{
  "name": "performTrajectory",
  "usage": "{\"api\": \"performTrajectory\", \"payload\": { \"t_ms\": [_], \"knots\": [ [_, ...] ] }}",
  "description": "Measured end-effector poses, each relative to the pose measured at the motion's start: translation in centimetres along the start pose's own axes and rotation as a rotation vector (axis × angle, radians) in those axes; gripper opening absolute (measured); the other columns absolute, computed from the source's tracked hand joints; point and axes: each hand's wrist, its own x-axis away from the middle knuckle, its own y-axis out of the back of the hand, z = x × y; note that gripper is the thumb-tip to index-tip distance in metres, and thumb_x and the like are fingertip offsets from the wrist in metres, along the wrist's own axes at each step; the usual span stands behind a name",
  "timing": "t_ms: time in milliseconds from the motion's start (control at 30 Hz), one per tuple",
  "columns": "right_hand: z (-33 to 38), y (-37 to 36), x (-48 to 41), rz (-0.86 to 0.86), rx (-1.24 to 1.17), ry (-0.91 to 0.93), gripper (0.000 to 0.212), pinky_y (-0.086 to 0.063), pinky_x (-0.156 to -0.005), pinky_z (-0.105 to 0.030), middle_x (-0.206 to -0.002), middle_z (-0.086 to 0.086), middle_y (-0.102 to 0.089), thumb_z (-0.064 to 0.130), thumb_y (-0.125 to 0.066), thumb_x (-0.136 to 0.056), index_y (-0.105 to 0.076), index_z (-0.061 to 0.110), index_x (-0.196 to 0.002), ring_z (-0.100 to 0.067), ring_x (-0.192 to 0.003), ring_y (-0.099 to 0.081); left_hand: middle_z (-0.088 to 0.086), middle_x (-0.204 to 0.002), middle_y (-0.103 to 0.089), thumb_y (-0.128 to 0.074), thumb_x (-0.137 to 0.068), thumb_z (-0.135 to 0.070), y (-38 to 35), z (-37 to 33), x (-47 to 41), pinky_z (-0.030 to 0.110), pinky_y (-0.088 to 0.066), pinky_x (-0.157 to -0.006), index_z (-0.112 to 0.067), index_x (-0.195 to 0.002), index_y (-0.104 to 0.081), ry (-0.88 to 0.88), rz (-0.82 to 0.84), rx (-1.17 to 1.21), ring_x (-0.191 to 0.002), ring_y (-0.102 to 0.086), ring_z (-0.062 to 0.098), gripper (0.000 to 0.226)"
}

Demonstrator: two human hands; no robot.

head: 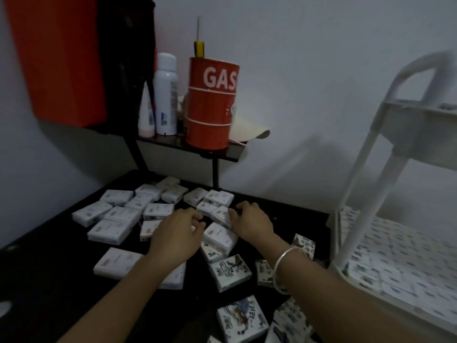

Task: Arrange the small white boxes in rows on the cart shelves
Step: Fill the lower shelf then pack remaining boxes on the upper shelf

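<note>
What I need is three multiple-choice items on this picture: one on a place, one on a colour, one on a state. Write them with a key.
1. The red cylindrical tin marked GAS stands: A on the small dark shelf; B on a chair; C on a windowsill.
2. The screwdriver handle above it is: A blue; B yellow; C green.
3. The lower shelf of the white metal cart is: A bare; B full of bottles; C lined with small white boxes.
Key: 1 A, its base rests there; 2 B, yellow shows above the rim; 3 C, boxes cover it.
</note>
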Motion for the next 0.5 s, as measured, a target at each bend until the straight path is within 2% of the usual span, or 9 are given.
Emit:
{"api": "performTrajectory", "payload": {
  "t_ms": [100,200,267,400,500],
  "knots": [
    [0.3,0.0,-1.4,0.056,0.04,0.076,0.044,-0.045,-0.084,-0.032,-0.122,-0.01,-0.053,0.049,-0.052,-0.091,-0.06,0.02,-0.123,-0.029,-0.111,-0.056,0.003,-0.124,-0.053,-0.044,-0.09,-0.064,-1.3,-0.2,-0.5,0.032,-0.049,-0.087,-0.021,-0.132,-0.053,0.056,0.134,-0.11,-0.108,-0.057,0.02,0.061],
    [0.5,0.4,-2.2,0.091,0.107,0.133,0.037,-0.039,-0.065,-0.027,-0.103,-0.007,-0.066,0.047,-0.057,-0.088,-0.066,0.014,-0.101,-0.025,-0.097,-0.063,0.003,-0.116,-0.052,-0.05,-0.086,-0.067,-2.4,-0.4,-0.4,0.033,-0.051,-0.083,-0.024,-0.112,-0.066,0.041,0.154,-0.137,-0.099,-0.058,0.018,0.053],
    [0.5,0.6,-2.3,0.108,0.088,0.134,0.039,-0.036,-0.064,-0.026,-0.104,-0.005,-0.067,0.047,-0.062,-0.086,-0.062,0.013,-0.105,-0.023,-0.096,-0.063,0.001,-0.112,-0.052,-0.057,-0.083,-0.065,-2.5,-0.4,-0.5,0.032,-0.051,-0.079,-0.026,-0.104,-0.068,0.02,0.132,-0.107,-0.094,-0.058,0.016,0.046],
    [0.4,0.9,-1.4,0.049,-0.043,0.16,0.048,-0.044,-0.073,-0.028,-0.113,-0.002,-0.062,0.039,-0.072,-0.079,-0.051,0.017,-0.117,-0.022,-0.103,-0.061,-0.004,-0.115,-0.055,-0.069,-0.077,-0.058,-2.0,-0.6,-0.4,0.031,-0.051,-0.08,-0.031,-0.116,-0.062,-0.022,0.11,-0.022,-0.097,-0.058,0.011,0.048],
    [0.3,2.5,0.1,-0.041,-0.061,0.266,0.055,-0.047,-0.078,-0.03,-0.115,-0.002,-0.06,0.032,-0.069,-0.081,-0.046,0.025,-0.131,-0.024,-0.105,-0.06,-0.009,-0.105,-0.063,-0.079,-0.075,-0.04,-1.6,-1.2,-0.2,0.032,-0.053,-0.08,-0.028,-0.109,-0.059,-0.007,0.103,0.222,-0.088,-0.061,0.005,0.041]
  ]
}}
